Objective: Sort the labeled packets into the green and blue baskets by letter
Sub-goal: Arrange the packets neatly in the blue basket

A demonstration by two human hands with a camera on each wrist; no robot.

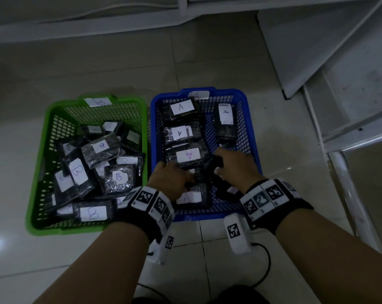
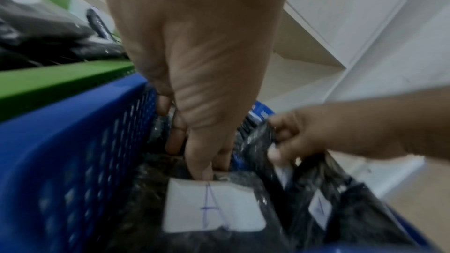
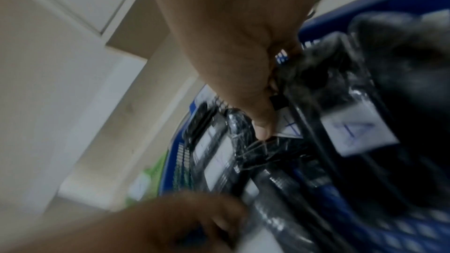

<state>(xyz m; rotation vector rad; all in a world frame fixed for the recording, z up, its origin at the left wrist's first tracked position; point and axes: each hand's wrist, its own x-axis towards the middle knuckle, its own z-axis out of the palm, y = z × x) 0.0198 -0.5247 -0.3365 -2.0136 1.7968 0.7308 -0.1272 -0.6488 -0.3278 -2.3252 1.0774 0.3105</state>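
The green basket on the left holds several black packets labelled B. Beside it on the right, the blue basket holds several black packets labelled A. Both hands are inside the blue basket at its near end. My left hand curls round the edge of a black packet just above an A-labelled packet, thumb tip at that label's top edge. My right hand pinches an upright A packet by its top, thumb on the label. The fingertips are mostly hidden among packets.
Paper tags mark the far rims: B on green, A on blue. The baskets sit side by side on a tiled floor. A white metal shelf frame stands close on the right. A black cable trails near my wrists.
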